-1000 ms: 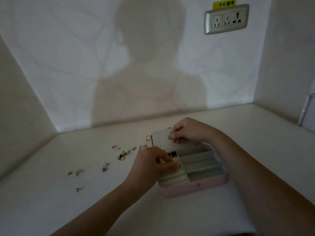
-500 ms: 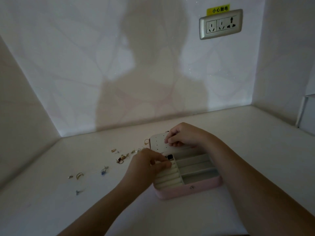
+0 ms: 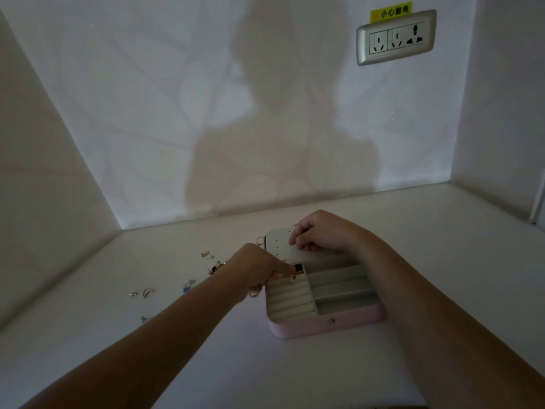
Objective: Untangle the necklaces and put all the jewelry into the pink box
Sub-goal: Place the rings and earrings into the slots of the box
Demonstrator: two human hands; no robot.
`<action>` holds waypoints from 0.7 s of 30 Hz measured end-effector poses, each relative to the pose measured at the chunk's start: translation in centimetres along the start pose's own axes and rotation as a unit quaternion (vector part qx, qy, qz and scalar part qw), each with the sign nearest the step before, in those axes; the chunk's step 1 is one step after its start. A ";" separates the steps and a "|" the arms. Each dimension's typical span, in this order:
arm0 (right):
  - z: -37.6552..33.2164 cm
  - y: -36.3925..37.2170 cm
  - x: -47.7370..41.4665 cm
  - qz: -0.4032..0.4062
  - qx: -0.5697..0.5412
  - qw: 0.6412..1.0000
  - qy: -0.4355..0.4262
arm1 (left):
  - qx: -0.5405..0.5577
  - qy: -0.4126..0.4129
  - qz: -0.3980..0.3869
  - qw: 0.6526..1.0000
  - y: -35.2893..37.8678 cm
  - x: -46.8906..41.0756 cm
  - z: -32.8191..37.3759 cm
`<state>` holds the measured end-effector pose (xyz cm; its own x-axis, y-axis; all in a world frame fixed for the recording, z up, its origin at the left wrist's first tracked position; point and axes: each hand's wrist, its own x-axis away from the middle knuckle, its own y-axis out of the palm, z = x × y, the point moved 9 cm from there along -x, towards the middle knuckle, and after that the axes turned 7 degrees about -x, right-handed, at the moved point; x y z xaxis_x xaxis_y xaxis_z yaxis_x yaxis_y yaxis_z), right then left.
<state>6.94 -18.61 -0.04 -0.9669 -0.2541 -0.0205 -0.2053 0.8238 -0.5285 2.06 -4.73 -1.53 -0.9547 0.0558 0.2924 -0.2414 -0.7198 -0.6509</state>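
Observation:
The pink box lies open on the white table, with ring rolls on its left and long compartments on its right. My left hand reaches over the ring rolls, and its fingertips pinch a small silver ring at the top roll. A dark-stone ring sits just behind it. At the back, my right hand curls its fingers on the perforated lid. Several loose rings and earrings lie to the left of the box.
A gold ring lies by the lid's left corner. Further left are a blue piece, a gold crescent and another blue piece. Walls close in the table on three sides, with a socket high on the back wall.
My left hand's fingertips have shifted from the middle ring rolls back to the top roll, where the small silver ring now shows. My right hand stays on the lid.

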 end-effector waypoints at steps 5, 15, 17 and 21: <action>-0.1 0.0 0.1 0.000 0.008 1.000 -0.006 | 0.004 -0.012 -0.023 1.000 0.7 -0.1 0.3; -0.1 0.2 0.0 -0.002 0.012 1.000 -0.007 | -0.028 -0.010 -0.023 0.999 1.3 -1.0 0.4; -0.2 0.2 0.0 -0.001 0.019 1.000 -0.009 | -0.026 -0.020 -0.036 0.999 1.4 -1.1 0.4; -0.3 0.2 0.1 -0.002 0.020 1.000 -0.008 | -0.074 -0.015 -0.041 0.996 1.4 -1.4 0.7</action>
<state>6.72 -18.36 0.13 -0.9635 -0.2658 -0.0319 -0.2027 0.8023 -0.5614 3.18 -6.24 -2.34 -0.9257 0.0869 0.3682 -0.3429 -0.6039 -0.7196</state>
